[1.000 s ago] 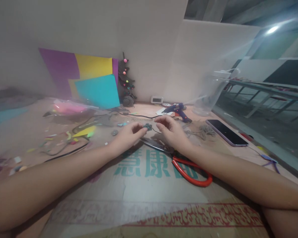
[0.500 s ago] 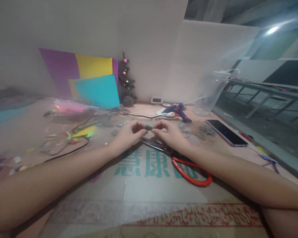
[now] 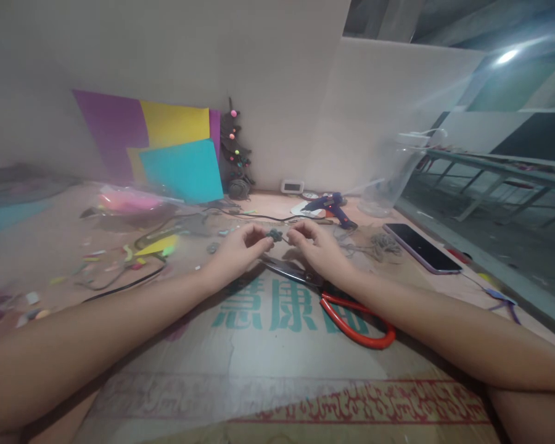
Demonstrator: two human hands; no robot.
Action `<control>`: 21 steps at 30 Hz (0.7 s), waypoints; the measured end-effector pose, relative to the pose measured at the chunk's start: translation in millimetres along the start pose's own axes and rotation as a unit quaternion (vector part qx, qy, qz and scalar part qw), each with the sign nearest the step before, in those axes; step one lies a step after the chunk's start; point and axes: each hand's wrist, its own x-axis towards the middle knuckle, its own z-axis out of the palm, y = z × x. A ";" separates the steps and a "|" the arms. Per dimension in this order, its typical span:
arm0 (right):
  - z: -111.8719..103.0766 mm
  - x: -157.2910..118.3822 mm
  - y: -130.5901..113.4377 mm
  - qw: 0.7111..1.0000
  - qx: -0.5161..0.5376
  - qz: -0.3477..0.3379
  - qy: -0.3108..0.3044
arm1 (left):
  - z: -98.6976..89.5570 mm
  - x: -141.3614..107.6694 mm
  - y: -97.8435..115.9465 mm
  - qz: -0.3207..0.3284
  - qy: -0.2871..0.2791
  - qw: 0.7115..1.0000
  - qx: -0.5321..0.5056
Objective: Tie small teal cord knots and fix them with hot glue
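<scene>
Between my fingertips is a small grey-green bundle of cord, looped or knotted; its exact form is too small to tell. My left hand pinches the bundle at its left side. Thumb and forefinger of my right hand are closed on a thin strand that runs out from the bundle's right side. Below both hands lie scissors with red handles, their metal blades pointing up and left, partly under my right hand. Loose grey cord lies in a tangle right of my right hand.
A phone lies at the right edge of the table. Behind my hands are a dark blue glue gun, a small white display device and a clear plastic bucket. Coloured sheets lean on the wall, beside a decorated little tree.
My right hand has shifted slightly right, away from the bundle, and a thin strand now shows between the hands. More of the bundle is visible. The scissors have not moved.
</scene>
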 end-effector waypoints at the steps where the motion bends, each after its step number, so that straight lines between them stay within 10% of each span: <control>1: 0.1 0.6 1.4 1.000 0.008 0.000 0.016 | 0.0 0.0 -0.1 -0.001 0.001 1.000 0.001; 21: -1.1 -0.6 -8.7 1.000 -0.006 -0.009 -0.021 | -0.9 -2.0 -7.6 0.009 -0.055 0.998 0.026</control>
